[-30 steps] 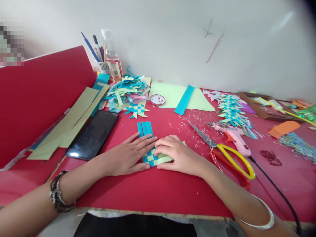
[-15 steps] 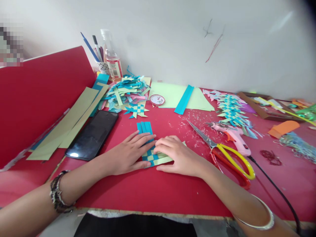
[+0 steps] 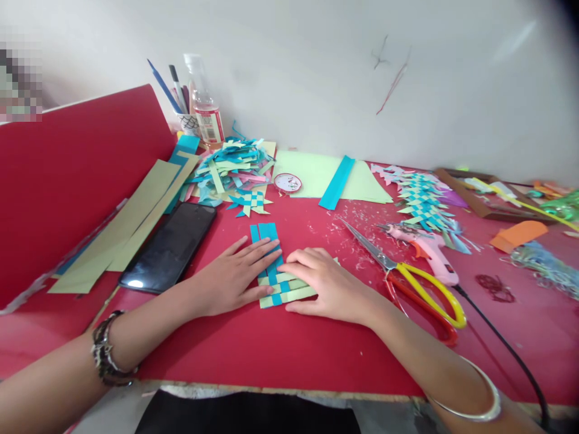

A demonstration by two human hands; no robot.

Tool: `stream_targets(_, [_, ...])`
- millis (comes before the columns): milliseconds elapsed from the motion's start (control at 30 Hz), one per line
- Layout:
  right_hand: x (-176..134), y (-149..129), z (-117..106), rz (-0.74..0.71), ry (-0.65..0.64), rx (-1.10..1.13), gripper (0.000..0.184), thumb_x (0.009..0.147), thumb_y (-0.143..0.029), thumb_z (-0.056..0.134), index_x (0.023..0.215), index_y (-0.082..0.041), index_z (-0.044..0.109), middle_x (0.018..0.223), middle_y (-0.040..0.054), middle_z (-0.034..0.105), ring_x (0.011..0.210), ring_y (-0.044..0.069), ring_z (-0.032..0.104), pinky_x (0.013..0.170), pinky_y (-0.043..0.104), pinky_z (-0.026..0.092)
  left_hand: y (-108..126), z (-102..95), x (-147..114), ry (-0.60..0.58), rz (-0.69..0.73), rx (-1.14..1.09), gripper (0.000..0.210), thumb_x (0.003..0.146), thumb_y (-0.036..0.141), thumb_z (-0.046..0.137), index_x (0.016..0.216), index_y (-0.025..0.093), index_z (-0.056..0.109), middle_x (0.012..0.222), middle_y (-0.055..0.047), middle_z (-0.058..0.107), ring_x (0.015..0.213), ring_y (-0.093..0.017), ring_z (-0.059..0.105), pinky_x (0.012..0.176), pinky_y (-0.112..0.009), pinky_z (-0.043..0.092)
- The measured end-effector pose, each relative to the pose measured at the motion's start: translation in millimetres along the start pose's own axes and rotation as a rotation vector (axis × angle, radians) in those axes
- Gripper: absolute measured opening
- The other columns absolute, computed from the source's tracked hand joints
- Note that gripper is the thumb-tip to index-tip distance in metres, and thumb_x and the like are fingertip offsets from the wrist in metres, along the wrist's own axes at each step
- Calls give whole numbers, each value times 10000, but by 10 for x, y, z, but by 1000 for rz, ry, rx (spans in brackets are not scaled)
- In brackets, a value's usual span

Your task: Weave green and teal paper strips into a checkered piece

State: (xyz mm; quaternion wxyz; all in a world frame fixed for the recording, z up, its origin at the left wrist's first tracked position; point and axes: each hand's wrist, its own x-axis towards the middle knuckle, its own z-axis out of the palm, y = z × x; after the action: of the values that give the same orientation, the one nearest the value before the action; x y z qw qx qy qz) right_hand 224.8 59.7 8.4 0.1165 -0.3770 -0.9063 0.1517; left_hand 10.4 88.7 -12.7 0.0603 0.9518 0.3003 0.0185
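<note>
A small woven paper piece [image 3: 272, 277] lies flat on the red table, made of blue strips running upright and pale green strips running across. My left hand [image 3: 230, 274] rests over its left side, fingers stretched out on the blue strips [image 3: 268, 231] and thumb near the lower left corner. From the right, my right hand [image 3: 330, 283] curves over the pale green strips [image 3: 296, 293], its fingers above and its thumb along their lower edge. The right ends of those strips are mostly hidden beneath that hand.
Scissors [image 3: 398, 271] and a pink glue gun [image 3: 427, 247] with a cord lie to the right. At left are a phone [image 3: 169, 247] and long paper strips [image 3: 117, 229]. Behind stand a paper scrap pile [image 3: 235, 166], a bottle [image 3: 208, 114] and a woven strip piece [image 3: 423, 199].
My left hand has shifted slightly left and its fingers have drawn closer together, baring more of the weave. The right hand stays nearly in place on the pale green strips.
</note>
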Motion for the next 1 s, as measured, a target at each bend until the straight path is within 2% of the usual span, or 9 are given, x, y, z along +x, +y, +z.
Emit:
stream_targets(200, [3, -2, -4, 2, 7, 16, 442, 718, -413, 588, 1086, -178, 515, 1014, 68, 524, 956, 193, 463, 856, 347, 363, -19, -20, 11, -30, 31, -14, 563, 870, 506, 220, 1365, 250, 144, 1442, -22, 123, 1319, -174, 110, 1068, -390, 34])
stream_targets(367, [1, -3, -5, 5, 3, 31, 445, 724, -412, 577, 1102, -191, 499, 1026, 68, 522, 957, 199, 461, 853, 361, 368, -35, -38, 22, -51, 44, -40, 552, 869, 499, 237, 1360, 260, 159, 1444, -25, 125, 1318, -187, 119, 1064, -424, 54])
stream_targets(467, [1, -3, -1, 2, 9, 32, 482, 723, -407, 575, 1144, -197, 468, 1060, 78, 515, 974, 208, 455, 866, 380, 359, -33, -51, 27, -22, 54, -50, 553, 866, 490, 261, 1358, 255, 170, 1440, -42, 161, 1312, -197, 146, 1062, -434, 73])
stream_targets(633, [7, -4, 1, 9, -6, -3, 467, 723, -408, 568, 1121, -174, 496, 1023, 77, 517, 947, 208, 456, 848, 366, 368, -42, -76, 9, 91, 6, -38, 579, 832, 511, 342, 1337, 246, 243, 1373, -82, 308, 1261, -249, 256, 1037, -446, 172])
stream_targets(833, [-3, -13, -1, 13, -5, -5, 504, 728, -409, 560, 1160, -165, 467, 1052, 76, 506, 962, 208, 446, 861, 367, 365, -69, -111, 1, 143, -85, 18, 539, 830, 487, 368, 1296, 220, 316, 1235, -107, 415, 1130, -264, 384, 929, -424, 333])
stream_targets(1000, [-5, -25, 9, 12, 13, -8, 513, 727, -401, 555, 1176, -175, 456, 1033, 84, 507, 952, 215, 445, 852, 385, 375, -61, -131, 5, 141, -80, 34, 422, 873, 335, 340, 1271, 198, 328, 1195, -115, 416, 1075, -234, 425, 895, -400, 359])
